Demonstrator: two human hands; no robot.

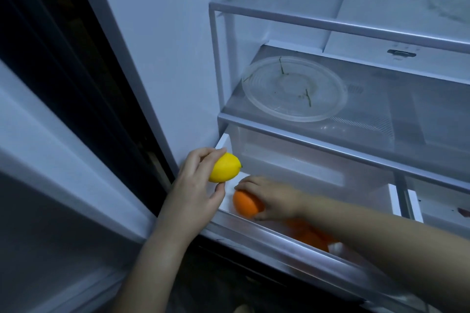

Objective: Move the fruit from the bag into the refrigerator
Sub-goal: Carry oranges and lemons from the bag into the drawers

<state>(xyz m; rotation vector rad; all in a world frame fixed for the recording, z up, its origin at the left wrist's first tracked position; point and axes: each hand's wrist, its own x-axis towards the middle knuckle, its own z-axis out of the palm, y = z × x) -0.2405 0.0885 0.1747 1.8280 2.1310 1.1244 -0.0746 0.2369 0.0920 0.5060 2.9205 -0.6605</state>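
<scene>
My left hand (195, 185) holds a yellow lemon (225, 168) between fingers and thumb, just above the left front corner of the open refrigerator drawer (284, 239). My right hand (272, 198) reaches into that drawer from the right and grips an orange (245, 204) low inside it near the left end. More orange fruit (310, 236) lies in the drawer under my right forearm, partly hidden. The bag is out of view.
A clear round plastic lid or plate (295, 89) lies on the glass shelf (381, 150) right above the drawer. Another glass shelf (330, 23) is higher up. The refrigerator's left wall (165, 46) and a dark gap (63, 58) stand to the left. A second drawer (442, 213) sits on the right.
</scene>
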